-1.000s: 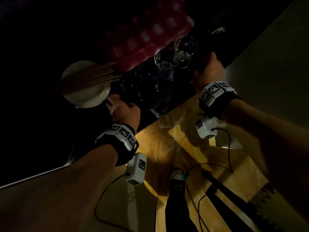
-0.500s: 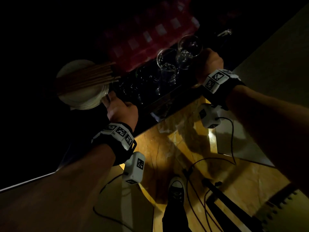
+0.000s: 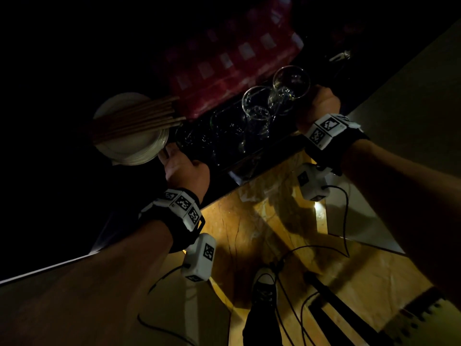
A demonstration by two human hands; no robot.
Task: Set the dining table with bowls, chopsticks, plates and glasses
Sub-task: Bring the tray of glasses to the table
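Observation:
I carry a dark tray point(image 3: 264, 156) in very dim light. My left hand point(image 3: 184, 168) grips its near left edge and my right hand point(image 3: 320, 106) grips its right end. Two clear stemmed glasses point(image 3: 290, 82) point(image 3: 257, 106) stand on the tray near my right hand, and more dark glassware beside them is hard to make out. A stack of white plates point(image 3: 129, 143) lies just left of my left hand, with several wooden chopsticks point(image 3: 139, 118) across the top. Whether the plates rest on the tray is hidden by the dark.
A red-and-white checked cloth point(image 3: 232, 58) lies beyond the tray. Below is a lit marble floor point(image 3: 249, 233) with my shoe point(image 3: 264, 288), trailing black cables point(image 3: 294, 295) and a pale surface edge point(image 3: 50, 268) at the lower left.
Both hands and the tray have drifted slightly up and right in view. My foot has shifted on the floor. The grips are unchanged.

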